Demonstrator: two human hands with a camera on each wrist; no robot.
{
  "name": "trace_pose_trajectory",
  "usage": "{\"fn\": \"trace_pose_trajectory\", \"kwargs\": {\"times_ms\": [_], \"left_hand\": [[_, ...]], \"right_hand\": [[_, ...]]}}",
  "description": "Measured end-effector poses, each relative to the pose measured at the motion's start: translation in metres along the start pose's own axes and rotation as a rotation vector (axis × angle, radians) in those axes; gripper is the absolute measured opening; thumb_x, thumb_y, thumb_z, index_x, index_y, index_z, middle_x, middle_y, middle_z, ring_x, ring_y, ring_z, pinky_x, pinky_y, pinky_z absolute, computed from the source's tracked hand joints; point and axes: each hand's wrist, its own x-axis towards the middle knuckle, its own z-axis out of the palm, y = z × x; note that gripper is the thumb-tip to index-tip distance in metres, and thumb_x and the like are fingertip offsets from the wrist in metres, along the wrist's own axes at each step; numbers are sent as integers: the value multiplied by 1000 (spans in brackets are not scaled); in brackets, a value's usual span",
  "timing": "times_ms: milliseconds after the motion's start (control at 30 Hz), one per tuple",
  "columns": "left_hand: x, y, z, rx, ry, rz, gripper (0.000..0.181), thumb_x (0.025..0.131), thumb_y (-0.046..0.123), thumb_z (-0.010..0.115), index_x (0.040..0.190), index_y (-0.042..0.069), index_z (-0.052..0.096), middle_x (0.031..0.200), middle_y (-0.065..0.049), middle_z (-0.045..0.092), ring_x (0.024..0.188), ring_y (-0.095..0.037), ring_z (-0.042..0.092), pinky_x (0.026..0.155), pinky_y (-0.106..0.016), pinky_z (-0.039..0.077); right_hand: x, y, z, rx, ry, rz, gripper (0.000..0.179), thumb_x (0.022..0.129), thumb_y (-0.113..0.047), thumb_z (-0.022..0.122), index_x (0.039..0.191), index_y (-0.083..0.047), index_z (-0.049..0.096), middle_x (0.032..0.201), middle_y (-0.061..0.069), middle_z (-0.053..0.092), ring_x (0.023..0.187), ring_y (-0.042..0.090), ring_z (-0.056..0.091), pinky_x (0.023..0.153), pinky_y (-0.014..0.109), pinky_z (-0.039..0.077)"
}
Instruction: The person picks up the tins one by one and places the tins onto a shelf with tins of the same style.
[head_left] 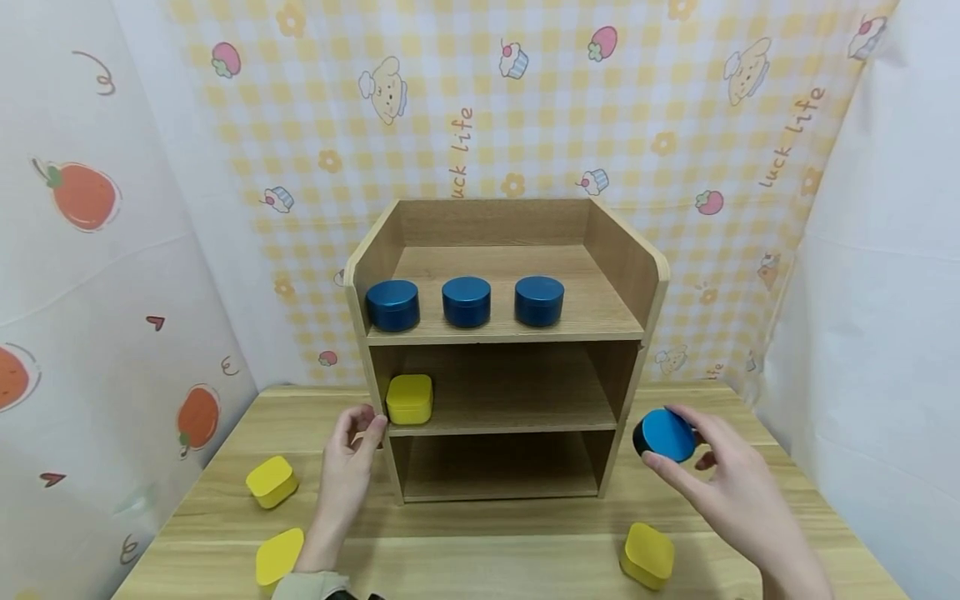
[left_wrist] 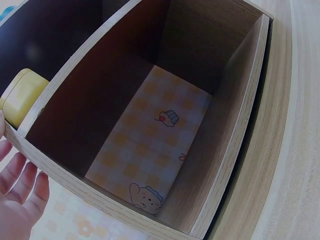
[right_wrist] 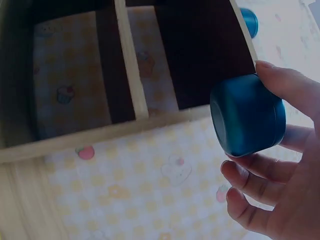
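My right hand (head_left: 731,475) pinches a round blue tin (head_left: 668,435) between thumb and fingers, to the right of a wooden shelf (head_left: 504,338). In the right wrist view this tin (right_wrist: 247,115) is tipped on its side, near the shelf's side edge. My left hand (head_left: 351,450) holds the shelf's left side panel, its thumb at the front edge and its fingers along the outside. Close by the thumb, a yellow tin with rounded corners (head_left: 409,400) sits at the left end of the middle level. On the top level, three blue tins (head_left: 467,302) stand in a row.
Two yellow tins lie on the wooden table at the left, one farther back (head_left: 272,482) and one nearer (head_left: 279,557). Another yellow tin (head_left: 647,556) is below my right hand. A checked cloth (head_left: 480,125) hangs behind the shelf.
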Motion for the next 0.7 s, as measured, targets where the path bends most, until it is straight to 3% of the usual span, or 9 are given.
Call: {"fn": "trace_pose_trajectory", "kwargs": {"times_ms": [367,700], "left_hand": [[2,0,-1,9,11,11,25,99,17,60,114,-2,54,105,-10,53,91,-13,54,78,-17,49],[-1,0,1,-2,2,-2,26,99,18,60,115,-1,54,105,-11,53,91,-14,54,78,-18,49]], "right_hand": [[24,-25,-1,-16,4,-102,58,81,-26,82,131,-12,58,110,0,61,81,14,51,65,28,45],[55,-46,-18,-81,33,-234,59,78,-25,84,129,-8,59,105,3,62,76,15,50,61,28,44]]}}
